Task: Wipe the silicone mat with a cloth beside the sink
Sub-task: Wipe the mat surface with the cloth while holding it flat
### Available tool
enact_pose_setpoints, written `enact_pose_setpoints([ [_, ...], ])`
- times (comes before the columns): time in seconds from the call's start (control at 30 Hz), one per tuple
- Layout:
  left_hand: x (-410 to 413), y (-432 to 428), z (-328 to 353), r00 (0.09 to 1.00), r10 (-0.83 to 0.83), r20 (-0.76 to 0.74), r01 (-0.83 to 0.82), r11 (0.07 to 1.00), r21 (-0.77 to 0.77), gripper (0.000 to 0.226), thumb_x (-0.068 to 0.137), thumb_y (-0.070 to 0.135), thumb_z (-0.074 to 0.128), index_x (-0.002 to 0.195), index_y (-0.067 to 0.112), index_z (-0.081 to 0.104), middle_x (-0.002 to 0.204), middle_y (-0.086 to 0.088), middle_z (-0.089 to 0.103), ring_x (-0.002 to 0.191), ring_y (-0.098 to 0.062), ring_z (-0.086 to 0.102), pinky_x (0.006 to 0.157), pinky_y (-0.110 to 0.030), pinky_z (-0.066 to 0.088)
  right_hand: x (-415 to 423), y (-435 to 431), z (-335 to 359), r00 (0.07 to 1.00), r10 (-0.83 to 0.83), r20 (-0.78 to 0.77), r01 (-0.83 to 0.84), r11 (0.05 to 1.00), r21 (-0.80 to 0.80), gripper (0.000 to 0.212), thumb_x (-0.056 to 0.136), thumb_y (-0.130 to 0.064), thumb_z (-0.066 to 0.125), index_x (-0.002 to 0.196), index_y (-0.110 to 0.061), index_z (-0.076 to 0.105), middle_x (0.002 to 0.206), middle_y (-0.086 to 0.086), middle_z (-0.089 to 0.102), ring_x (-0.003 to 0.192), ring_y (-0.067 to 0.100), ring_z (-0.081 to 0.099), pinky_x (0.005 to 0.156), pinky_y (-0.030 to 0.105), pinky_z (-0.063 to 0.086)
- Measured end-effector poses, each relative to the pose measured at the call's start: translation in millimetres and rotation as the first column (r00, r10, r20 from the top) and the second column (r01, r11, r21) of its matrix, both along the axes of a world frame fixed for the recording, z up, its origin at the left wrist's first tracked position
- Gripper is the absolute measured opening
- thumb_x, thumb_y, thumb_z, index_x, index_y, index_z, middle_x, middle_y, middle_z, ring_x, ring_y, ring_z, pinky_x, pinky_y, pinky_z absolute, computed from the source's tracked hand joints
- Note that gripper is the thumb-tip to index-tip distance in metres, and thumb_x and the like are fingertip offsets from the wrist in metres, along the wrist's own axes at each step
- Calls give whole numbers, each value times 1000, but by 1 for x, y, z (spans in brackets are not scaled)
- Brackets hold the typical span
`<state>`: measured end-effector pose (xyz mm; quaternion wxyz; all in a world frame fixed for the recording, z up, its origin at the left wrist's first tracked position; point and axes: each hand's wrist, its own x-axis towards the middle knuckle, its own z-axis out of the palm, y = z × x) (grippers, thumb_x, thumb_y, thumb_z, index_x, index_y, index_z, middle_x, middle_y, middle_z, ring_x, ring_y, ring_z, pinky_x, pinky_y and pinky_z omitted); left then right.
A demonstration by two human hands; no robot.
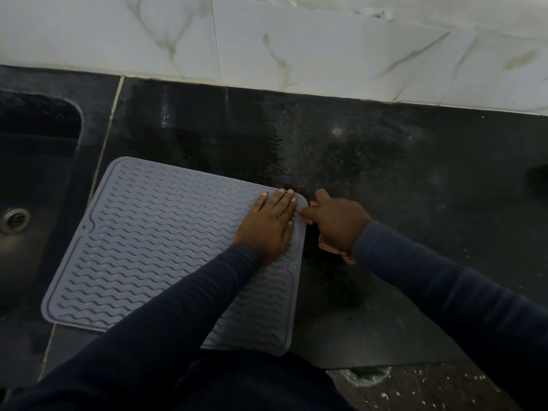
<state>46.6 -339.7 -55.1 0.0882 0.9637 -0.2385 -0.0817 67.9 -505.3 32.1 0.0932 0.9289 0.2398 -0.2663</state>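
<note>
A grey silicone mat with a wavy ribbed surface lies flat on the black counter, just right of the sink. My left hand rests palm down on the mat near its far right corner, fingers straight and close together, holding nothing. My right hand is at the mat's right edge with its fingers curled; thumb and forefinger pinch the edge near that corner. No cloth is visible. My dark sleeves cover the mat's near right part.
The dark sink with its metal drain is at the left. The black counter stretches right, with wet streaks behind the mat. A white marble-tiled wall runs along the back. The counter's front edge and speckled floor show at the bottom right.
</note>
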Motion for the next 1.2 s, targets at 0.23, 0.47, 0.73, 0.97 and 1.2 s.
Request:
enact_pose_setpoints([
  [0.23,-1,-1,-2,1000,5,19,-5,1000,-9,59,97,38,17,151,13,21,160,-5,16,147,-19,10,119,-39,0,-30,1,1,998,28,-56,-24,998,65,48,91,-27,57,137,-28,45,133,10,37,100,25,56,79,35,49],
  [0.47,-2,-1,0,1000,-2,14,2,1000,11,57,100,35,18,152,13,15,161,-5,10,148,-19,5,120,-39,-2,-42,-1,0,973,79,-219,-55,992,115,32,99,-32,46,129,-33,54,131,5,46,106,23,57,90,37,51],
  [0.73,-4,4,3,1000,18,-14,-17,999,40,59,102,40,17,152,12,6,161,-7,4,148,-20,1,119,-39,-3,20,-3,9,977,-210,27,209,976,57,43,96,-20,52,133,-42,51,148,14,31,115,36,55,88,41,52],
  [0.97,-7,5,2,999,40,-16,-38,996,85,60,101,43,13,153,15,3,161,-4,1,148,-18,-1,120,-40,-3,8,9,2,977,-212,17,213,977,-13,50,94,-19,50,141,-37,45,157,15,17,125,42,47,98,44,48],
  [1.2,-10,6,0,999,38,5,-38,996,79,59,101,41,15,153,14,6,161,-6,3,148,-21,1,120,-42,0,-61,8,-3,966,-223,-134,236,967,97,42,95,-26,53,134,-41,49,132,11,39,99,26,55,81,34,51],
])
